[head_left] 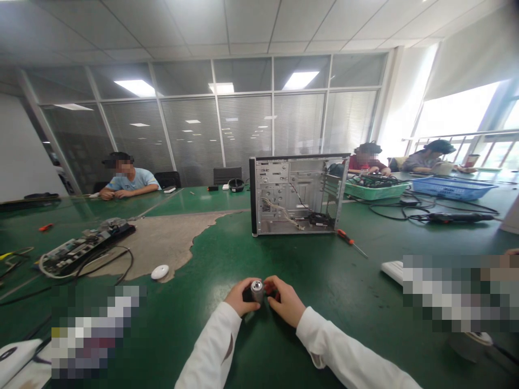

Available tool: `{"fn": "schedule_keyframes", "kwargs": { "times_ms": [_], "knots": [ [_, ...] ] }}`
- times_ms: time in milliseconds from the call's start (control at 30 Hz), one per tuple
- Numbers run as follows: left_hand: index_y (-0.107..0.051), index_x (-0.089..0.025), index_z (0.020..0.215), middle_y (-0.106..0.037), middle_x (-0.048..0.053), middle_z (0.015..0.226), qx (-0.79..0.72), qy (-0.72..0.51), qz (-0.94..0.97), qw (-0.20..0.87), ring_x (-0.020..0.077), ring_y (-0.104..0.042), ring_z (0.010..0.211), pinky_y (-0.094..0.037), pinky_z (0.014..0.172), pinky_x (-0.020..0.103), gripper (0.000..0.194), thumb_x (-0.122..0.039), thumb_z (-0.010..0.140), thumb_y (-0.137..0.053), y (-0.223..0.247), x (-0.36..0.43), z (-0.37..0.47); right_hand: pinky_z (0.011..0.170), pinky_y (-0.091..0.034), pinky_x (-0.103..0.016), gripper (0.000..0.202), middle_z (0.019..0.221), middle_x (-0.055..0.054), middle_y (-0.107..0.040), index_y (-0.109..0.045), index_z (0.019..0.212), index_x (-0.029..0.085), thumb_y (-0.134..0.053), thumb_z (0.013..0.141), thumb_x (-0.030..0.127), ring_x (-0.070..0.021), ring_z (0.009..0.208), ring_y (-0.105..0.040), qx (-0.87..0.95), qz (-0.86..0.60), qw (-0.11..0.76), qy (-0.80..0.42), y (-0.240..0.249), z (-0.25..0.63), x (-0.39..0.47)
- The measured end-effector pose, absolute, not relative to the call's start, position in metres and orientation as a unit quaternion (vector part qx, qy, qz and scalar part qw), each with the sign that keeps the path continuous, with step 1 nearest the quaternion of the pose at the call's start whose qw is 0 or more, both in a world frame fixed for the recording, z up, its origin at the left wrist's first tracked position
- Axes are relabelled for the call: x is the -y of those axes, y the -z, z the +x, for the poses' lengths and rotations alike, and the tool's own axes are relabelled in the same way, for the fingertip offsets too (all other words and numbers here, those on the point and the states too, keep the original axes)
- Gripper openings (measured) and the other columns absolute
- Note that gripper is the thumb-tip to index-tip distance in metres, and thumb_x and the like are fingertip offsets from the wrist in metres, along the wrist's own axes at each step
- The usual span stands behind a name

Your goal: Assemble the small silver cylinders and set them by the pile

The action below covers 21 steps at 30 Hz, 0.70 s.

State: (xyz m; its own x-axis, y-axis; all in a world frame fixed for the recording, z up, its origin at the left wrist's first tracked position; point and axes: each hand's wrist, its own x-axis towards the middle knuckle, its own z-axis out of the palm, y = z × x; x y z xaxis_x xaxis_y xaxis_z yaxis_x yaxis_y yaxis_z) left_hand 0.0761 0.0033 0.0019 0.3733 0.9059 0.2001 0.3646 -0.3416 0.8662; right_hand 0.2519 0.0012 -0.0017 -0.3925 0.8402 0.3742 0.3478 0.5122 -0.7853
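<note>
Small metal cylinder (pixel 257 290) pinched between left hand (pixel 240 297) and right hand (pixel 285 300), fingers closed on it, near edge of green table (pixel 243 248), open computer case (pixel 298 194) beyond; likely rigid, light, smooth-sided, best gripped around its barrel.

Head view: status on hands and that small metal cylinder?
Left hand and right hand both gripping small metal cylinder above green table. Open computer case beyond, apart. Screwdriver lies clear.

At lower centre, the left hand (pixel 240 299) and right hand (pixel 286 300) together hold a small silver cylinder (pixel 257 290) above the green counter (pixel 308 270); an open computer case (pixel 298 194) stands behind.
</note>
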Motion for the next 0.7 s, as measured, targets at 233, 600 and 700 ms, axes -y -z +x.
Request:
{"fn": "schedule_keyframes", "kwargs": {
  "times_ms": [233, 600, 700],
  "knots": [
    [-0.049, -0.014, 0.098, -0.059, 0.005, 0.096, -0.417, -0.364, 0.708, 0.439, 0.0203, -0.051, 0.092, -0.035, 0.083, 0.03, 0.054, -0.003, 0.047, -0.062, 0.0, -0.005, 0.074, 0.055, -0.04, -0.021, 0.034, 0.079, -0.001, -0.055, -0.045, 0.091, 0.02, -0.043, 0.059, 0.008, -0.0112, 0.072, -0.052, 0.773, -0.38, 0.399, -0.314, 0.0, 0.252, 0.0],
    [-0.057, -0.014, 0.08, -0.056, 0.001, 0.076, -0.5, -0.358, 0.743, 0.265, 0.0173, -0.051, 0.074, -0.039, 0.067, 0.027, 0.035, -0.019, 0.047, -0.067, -0.001, -0.001, 0.084, 0.055, -0.041, -0.021, 0.044, 0.09, -0.003, -0.051, -0.039, 0.102, 0.021, -0.043, 0.06, 0.008, -0.0117, 0.078, -0.049, 0.787, -0.353, 0.419, -0.284, -0.006, 0.252, 0.008],
    [-0.057, -0.014, 0.082, -0.054, 0.003, 0.078, -0.488, -0.361, 0.759, 0.235, 0.0177, -0.05, 0.076, -0.039, 0.068, 0.028, 0.038, -0.022, 0.047, -0.068, 0.001, -0.002, 0.084, 0.058, -0.041, -0.021, 0.041, 0.089, -0.003, -0.051, -0.041, 0.101, 0.02, -0.044, 0.061, 0.009, -0.012, 0.079, -0.049, 0.791, -0.344, 0.431, -0.267, -0.008, 0.251, 0.01]
  ]
}}
